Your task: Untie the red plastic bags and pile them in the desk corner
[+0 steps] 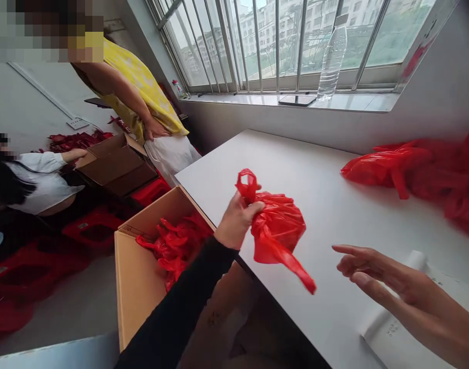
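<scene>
A red plastic bag (279,223) hangs from my left hand (236,218), gripped near its looped handle above the table's edge. One long handle of the bag droops toward the lower right. To the right, my right hand (376,277) is in the air over the table, fingers stretched out and holding nothing. Below that hand lies a white paper or booklet (396,333) with small print. Left of my forearm stands an open cardboard box (136,287), with a heap of red plastic bags (176,243) inside.
More red bags (411,164) lie on the white table (296,164) at the right. A water bottle (332,64) and a dark flat device (297,100) rest on the windowsill. Beyond the box, a person in yellow (138,77) stands and another in white (40,177) touches a carton (121,159).
</scene>
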### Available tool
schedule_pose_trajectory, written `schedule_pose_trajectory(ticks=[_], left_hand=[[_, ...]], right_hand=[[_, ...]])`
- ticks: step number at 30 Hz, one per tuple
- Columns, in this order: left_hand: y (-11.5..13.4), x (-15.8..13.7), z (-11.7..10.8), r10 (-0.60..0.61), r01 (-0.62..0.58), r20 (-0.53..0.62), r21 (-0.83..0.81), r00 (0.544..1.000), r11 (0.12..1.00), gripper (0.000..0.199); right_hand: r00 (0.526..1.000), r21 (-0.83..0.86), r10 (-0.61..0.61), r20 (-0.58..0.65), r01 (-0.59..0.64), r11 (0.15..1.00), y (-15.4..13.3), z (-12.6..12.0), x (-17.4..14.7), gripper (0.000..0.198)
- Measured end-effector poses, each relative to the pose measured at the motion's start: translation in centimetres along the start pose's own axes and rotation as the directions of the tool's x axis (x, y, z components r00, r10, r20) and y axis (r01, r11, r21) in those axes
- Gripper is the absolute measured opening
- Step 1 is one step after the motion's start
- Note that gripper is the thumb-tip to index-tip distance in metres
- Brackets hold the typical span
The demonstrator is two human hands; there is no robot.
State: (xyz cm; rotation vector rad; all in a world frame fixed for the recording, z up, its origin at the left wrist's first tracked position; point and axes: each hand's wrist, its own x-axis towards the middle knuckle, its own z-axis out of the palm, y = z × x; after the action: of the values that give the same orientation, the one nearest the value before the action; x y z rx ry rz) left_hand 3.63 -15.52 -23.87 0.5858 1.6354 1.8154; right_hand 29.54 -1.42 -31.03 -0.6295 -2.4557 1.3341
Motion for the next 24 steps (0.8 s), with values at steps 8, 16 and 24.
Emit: schedule_pose_trajectory(ticks=[8, 16, 24], left_hand=[[0.7, 0.1, -18.5, -0.093, 0.147, -0.441, 0.09, 0.893, 0.985, 0.039], [-9.3, -1.8, -28.8, -0.166, 0.575, -0.716, 0.376, 0.678, 0.727, 0.022], [-15.2, -3.5, -27.9, -0.051, 0.579, -0.627, 0.682, 0.777, 0.447, 0.042]], right_hand=[[0.991, 0.09, 0.118, 0.056, -0.123, 0.988, 1.7, -0.1, 0.4, 0.046], [0.977, 0.067, 0.206, 0.05, -0.209, 0.976, 2.0, 0.6, 0.4, 0.045], [0.977, 0.069, 0.203, 0.058, -0.207, 0.976, 2.5, 0.8, 0.6, 0.046]])
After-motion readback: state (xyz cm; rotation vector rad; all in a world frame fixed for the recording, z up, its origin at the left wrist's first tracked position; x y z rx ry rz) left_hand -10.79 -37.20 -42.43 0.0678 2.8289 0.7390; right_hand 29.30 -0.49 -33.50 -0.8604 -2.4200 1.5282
